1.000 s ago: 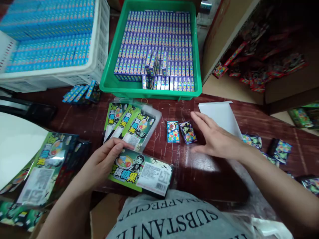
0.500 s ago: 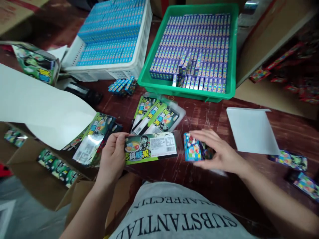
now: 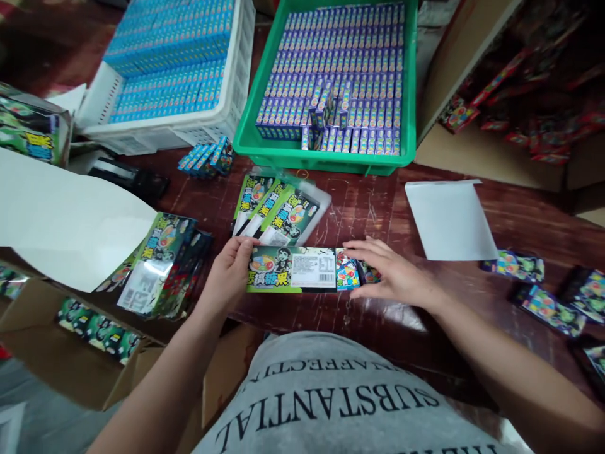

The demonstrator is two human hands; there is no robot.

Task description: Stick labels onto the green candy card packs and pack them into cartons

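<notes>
My left hand (image 3: 228,272) pinches the left end of a long flat candy package (image 3: 312,270), printed green and black with a white label. At the package's right end, my right hand (image 3: 394,272) is curled round small blue candy boxes (image 3: 347,270), thumb and fingers on opposite edges. The front box meets the package end or sits just inside it; I cannot tell which. More of the boxes are partly hidden behind my right fingers. Just beyond the package lie several fanned-out packages (image 3: 288,215) of the same print.
A green crate (image 3: 326,162) holds rows of purple boxes; a white crate (image 3: 165,135) holds blue ones. Loose blue boxes (image 3: 204,157) lie before them. Stacked packages (image 3: 154,268) and a cardboard box (image 3: 42,321) are left; a white sheet (image 3: 449,221) and purple packs (image 3: 551,309) right.
My right hand has brought the blue boxes left against the package's end, closing the gap between them. The package is now more level. The whole view has shifted, so the crates appear further left.
</notes>
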